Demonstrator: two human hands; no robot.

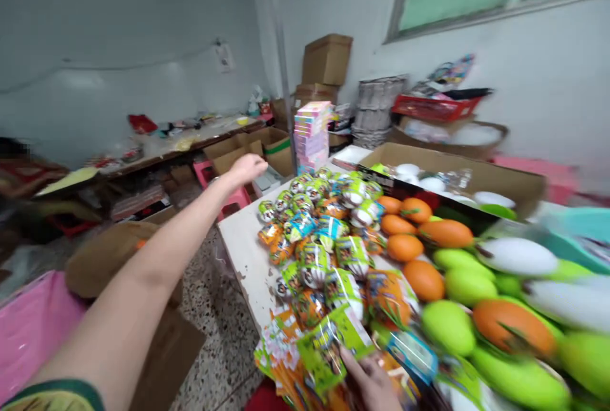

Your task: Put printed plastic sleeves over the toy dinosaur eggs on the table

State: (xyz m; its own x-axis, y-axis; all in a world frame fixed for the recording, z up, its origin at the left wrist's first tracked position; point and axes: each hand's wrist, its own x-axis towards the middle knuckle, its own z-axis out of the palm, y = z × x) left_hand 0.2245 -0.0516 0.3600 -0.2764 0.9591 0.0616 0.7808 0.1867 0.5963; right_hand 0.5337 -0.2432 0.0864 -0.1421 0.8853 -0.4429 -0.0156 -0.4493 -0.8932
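Observation:
My left hand [248, 168] reaches far out past the table's left edge, in front of open cardboard boxes. Its fingers look curled together; whatever may be inside them is hidden. At the near edge, my right hand [372, 382] is on a flat green printed packet [326, 350], one finger laid along its face and the other fingers partly out of frame. Beneath that packet lies a pile of flat orange packets [286, 379]. Beyond them, filled green, orange and blue packets [314, 265] are heaped. Loose orange eggs [405, 248] and green eggs [448, 327] lie to the right, some blurred.
An open cardboard box [515, 173] with white and green pieces stands at the table's back. A stack of pastel boxes [312, 138] rises beside a metal pole [281, 49]. Pink stools [236, 198] stand left of the table; a turquoise basin [581, 227] is at right.

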